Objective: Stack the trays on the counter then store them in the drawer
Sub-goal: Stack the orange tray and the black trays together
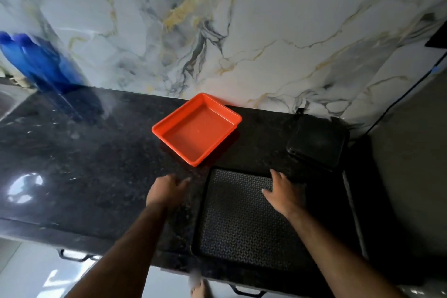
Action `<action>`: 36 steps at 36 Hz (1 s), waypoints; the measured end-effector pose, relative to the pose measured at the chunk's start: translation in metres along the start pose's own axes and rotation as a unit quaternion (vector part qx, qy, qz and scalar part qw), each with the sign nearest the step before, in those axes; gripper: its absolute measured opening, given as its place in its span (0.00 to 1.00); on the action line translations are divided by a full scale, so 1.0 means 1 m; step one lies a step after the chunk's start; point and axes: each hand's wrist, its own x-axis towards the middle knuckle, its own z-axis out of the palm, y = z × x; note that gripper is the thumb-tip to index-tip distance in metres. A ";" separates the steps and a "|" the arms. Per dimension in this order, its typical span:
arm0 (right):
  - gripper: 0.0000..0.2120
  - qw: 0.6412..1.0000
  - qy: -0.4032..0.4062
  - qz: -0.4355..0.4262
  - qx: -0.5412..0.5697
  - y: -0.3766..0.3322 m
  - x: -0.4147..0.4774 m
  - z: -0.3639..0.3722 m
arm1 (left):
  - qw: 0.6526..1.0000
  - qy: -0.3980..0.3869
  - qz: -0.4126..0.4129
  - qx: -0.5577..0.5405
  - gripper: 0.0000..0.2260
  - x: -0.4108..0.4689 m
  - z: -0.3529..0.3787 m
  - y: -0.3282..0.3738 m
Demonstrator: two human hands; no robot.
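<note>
Counter (pixel 84 164): black stone, fine pale speckle, glossy white glare patches at left.

Wall panel (pixel 242 31): white-grey marble pattern, dark grey veins, thinner gold-yellow veins branching across.

Square tray (pixel 197 129): solid orange-red, plain, no pattern.

Large flat tray (pixel 242 220): black rim; floor carries a small repeating grey-on-black geometric weave.

Small tray (pixel 316 140) at right rear: plain black, slight sheen; surface detail hard to read.

Blurred object (pixel 36 63) at far left: vivid blue, translucent-looking, streaked.

Cable (pixel 396 101) on the right wall: black.

Drawer fronts below the counter: pale white-grey; handles (pixel 75 256) black.
</note>
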 end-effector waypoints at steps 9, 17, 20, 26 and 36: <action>0.26 0.849 -0.134 0.113 0.498 -0.143 0.076 0.019 | 0.944 -0.016 -0.134 -0.301 0.21 0.094 -0.003 0.022; 0.14 0.672 -0.122 0.208 0.701 -0.185 0.089 0.027 | 0.876 -0.022 -0.185 -0.445 0.07 0.117 0.001 0.018; 0.07 0.642 -0.103 0.222 0.727 -0.171 0.087 0.019 | 0.882 -0.031 -0.165 -0.439 0.04 0.111 -0.008 0.023; 0.09 0.635 0.012 0.247 0.732 -0.098 0.071 -0.021 | 0.939 -0.013 -0.058 -0.338 0.06 0.085 -0.028 0.043; 0.06 0.903 -0.130 0.197 0.359 0.044 -0.034 -0.071 | 0.954 -0.156 0.044 -0.251 0.10 0.022 -0.028 0.055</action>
